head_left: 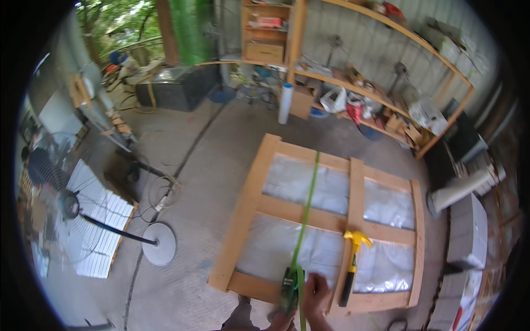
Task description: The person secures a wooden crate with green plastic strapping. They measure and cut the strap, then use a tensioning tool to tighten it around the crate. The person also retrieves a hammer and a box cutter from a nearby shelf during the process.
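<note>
A wooden crate (268, 207) lies before me, with silvery plastic-wrapped contents showing between its boards. A green strap (310, 201) runs lengthwise over it toward me. At the crate's near edge, a green-and-black strapping tool (287, 288) sits on the strap, and my left hand (280, 320) grips it from below. My right hand (316, 295) is just right of the tool and strap, its fingers curled and slightly blurred; whether they pinch the strap cannot be made out. A yellow claw hammer (355, 255) with a black grip rests on the boards to the right.
Left stands a fan (69, 203) on a round base (159, 244), near a coiled cable (164, 191). Wooden shelving (381, 91) with mixed goods lines the back, a plastic film roll (285, 103) before it. Right are stacked white panels (466, 231) and a large roll (464, 190).
</note>
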Available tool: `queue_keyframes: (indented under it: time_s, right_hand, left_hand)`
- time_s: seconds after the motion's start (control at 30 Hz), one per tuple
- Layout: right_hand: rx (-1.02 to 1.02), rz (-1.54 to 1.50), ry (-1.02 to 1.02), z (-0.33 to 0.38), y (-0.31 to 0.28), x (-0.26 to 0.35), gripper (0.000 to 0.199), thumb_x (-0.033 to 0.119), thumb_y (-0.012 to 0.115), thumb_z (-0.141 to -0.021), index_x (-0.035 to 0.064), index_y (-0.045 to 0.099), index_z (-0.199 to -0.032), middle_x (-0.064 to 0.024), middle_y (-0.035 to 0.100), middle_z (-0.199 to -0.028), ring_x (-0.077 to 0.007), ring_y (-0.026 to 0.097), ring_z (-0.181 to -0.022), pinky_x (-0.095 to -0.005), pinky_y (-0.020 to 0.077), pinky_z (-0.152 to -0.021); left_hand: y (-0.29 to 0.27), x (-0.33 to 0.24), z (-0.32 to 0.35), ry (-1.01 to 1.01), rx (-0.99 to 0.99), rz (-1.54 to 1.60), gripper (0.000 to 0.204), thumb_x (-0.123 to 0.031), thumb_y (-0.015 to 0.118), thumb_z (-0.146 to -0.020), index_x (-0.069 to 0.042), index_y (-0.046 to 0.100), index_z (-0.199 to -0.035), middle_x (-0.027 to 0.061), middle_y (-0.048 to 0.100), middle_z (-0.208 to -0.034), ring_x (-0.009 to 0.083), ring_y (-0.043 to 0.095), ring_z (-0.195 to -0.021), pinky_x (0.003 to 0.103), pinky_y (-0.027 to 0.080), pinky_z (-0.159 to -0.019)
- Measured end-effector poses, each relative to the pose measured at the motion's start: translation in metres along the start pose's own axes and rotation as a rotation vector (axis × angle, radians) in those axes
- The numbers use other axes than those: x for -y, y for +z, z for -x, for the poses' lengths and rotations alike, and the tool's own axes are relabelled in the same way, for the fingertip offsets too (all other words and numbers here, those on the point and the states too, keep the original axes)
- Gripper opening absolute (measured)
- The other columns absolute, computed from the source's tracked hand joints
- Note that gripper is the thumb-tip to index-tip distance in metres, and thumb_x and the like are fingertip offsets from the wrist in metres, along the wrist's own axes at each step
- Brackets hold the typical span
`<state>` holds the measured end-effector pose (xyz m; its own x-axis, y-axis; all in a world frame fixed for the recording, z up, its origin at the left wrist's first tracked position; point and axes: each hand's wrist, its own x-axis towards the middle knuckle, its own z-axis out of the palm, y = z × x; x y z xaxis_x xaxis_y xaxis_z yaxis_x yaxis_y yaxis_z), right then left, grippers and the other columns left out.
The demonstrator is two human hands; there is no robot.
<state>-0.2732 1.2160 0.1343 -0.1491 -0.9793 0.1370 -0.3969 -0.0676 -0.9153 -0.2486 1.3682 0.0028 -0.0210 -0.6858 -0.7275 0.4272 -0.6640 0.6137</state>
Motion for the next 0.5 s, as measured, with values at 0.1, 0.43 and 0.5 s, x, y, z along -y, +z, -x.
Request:
queue_keyframes:
  time_s: [0.1,0.43,0.5]
  right_hand:
    - [0.130,-0.083,0.264,-0.097,0.044,-0.010,0.011,0.007,0.055,-0.086,0.0015,0.064,-0.089,-0.0075,0.056,-0.059,-0.0090,0.049,-0.052,-0.0293,0.0398,-0.049]
    - [0.133,0.110,-0.267,0.049,-0.034,-0.014,0.009,0.008,0.060,-0.082,0.0029,0.064,-0.089,-0.0061,0.060,-0.063,-0.0094,0.052,-0.051,-0.0255,0.0430,-0.048]
    - [0.129,0.113,-0.189,0.039,-0.032,-0.013,0.009,0.007,0.060,-0.082,0.0029,0.064,-0.089,-0.0062,0.059,-0.063,-0.0101,0.053,-0.050,-0.0257,0.0422,-0.046]
  left_hand:
    - [0.018,-0.047,0.009,-0.193,0.041,-0.035,0.039,-0.040,0.046,-0.095,-0.002,0.051,-0.088,0.0059,0.051,-0.053,0.0166,0.052,-0.043,0.030,0.040,-0.043]
    - [-0.010,0.065,-0.051,0.552,-0.010,-0.368,0.023,-0.027,0.044,-0.096,-0.009,0.056,-0.087,0.0083,0.053,-0.052,0.0232,0.055,-0.044,0.036,0.042,-0.042]
    - [-0.011,0.055,-0.044,0.701,0.016,-0.451,0.015,-0.023,0.046,-0.094,-0.012,0.054,-0.102,0.0095,0.054,-0.056,0.0247,0.057,-0.047,0.037,0.043,-0.042]
